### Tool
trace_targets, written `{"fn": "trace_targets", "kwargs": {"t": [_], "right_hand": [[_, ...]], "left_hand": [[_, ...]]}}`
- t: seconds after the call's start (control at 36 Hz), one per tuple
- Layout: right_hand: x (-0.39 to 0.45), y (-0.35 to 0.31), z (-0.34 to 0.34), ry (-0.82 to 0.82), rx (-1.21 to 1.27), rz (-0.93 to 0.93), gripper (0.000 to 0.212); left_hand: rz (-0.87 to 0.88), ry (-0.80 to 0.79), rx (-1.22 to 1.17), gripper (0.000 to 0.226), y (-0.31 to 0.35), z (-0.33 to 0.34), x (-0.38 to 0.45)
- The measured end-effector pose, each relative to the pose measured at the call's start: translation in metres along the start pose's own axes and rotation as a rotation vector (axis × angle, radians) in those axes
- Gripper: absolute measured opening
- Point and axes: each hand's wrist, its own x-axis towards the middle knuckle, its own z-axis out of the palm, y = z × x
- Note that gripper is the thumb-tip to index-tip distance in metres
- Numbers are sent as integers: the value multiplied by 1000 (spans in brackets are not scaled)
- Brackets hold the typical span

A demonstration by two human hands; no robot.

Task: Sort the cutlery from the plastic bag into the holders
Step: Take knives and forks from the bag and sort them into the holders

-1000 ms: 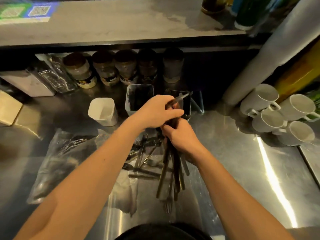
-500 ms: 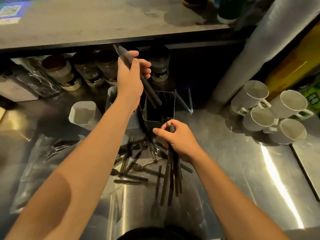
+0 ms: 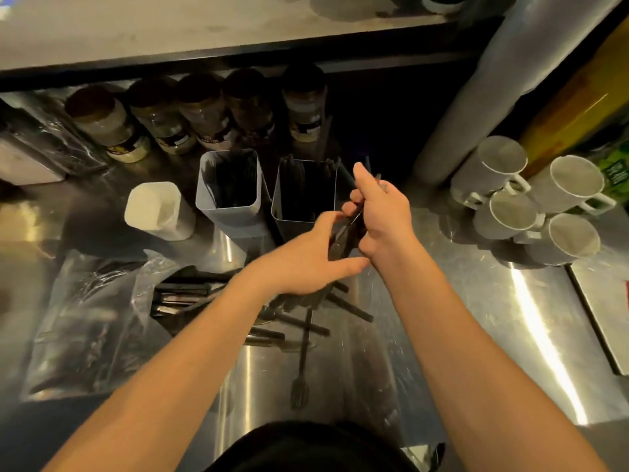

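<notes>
My right hand [image 3: 383, 216] grips a bundle of dark cutlery [image 3: 345, 238] just in front and to the right of the dark middle holder [image 3: 299, 212]. My left hand [image 3: 303, 264] reaches across from the left, its fingers and thumb pinching the lower end of that bundle. A grey holder [image 3: 235, 212] with dark cutlery inside stands left of the middle one, and a white holder [image 3: 153, 209] stands further left. The crumpled clear plastic bag [image 3: 81, 321] lies at the left, with cutlery [image 3: 180, 294] at its mouth. Loose forks and knives [image 3: 299, 327] lie on the steel counter under my arms.
Several white mugs [image 3: 531, 202] are clustered at the right. A row of spice jars [image 3: 204, 114] stands behind the holders under a shelf [image 3: 204, 32]. A large grey roll [image 3: 486, 90] leans at the back right. A tray edge [image 3: 602, 321] shows at far right.
My left hand came down from above the middle holder, no longer holding the long dark piece, and now meets the bundle. My right hand lifted the bundle up and to the right.
</notes>
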Motion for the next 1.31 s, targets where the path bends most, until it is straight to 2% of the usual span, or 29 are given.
{"fn": "trace_targets", "kwargs": {"t": [0.06,0.11,0.19,0.33,0.39,0.44,0.53,0.67,0.81,0.92,0.97,1.08,1.19,1.31], "right_hand": [[-5,0,4,6,5,20,26],[-11,0,7,12,1,30,33],[-21,0,14,-40,69,80,44],[-42,-2,26,-265,233,164,53],[-51,-1,31,-297,236,167,60],[-60,1,35,-306,229,168,58],[-68,5,42,-315,218,180,53],[-73,13,50,-309,178,173,70],[-72,22,51,-305,151,137,58],[-71,24,55,-269,152,133,60],[-70,25,59,-221,113,109,55],[-66,29,70,-44,-47,6,39],[-63,32,74,40,-111,-78,36],[-60,35,73,71,-147,-148,30]], "left_hand": [[-20,29,-46,53,-2,3,-5],[-14,56,-108,34,-2,4,-11],[5,78,-232,28,-5,0,-22],[3,50,-415,23,-19,-13,-38],[13,34,-493,16,-24,-17,-44],[14,20,-557,9,-27,-19,-51],[30,-8,-633,8,-31,-21,-60],[32,-54,-761,8,-40,-26,-69],[-1,-62,-866,9,-44,-28,-73],[-10,-53,-922,10,-46,-30,-75],[-10,-60,-935,12,-46,-30,-76],[-23,-21,-838,14,-44,-26,-75],[-51,159,-427,23,-41,-17,-69],[-23,311,-161,40,-39,-6,-68]]}}
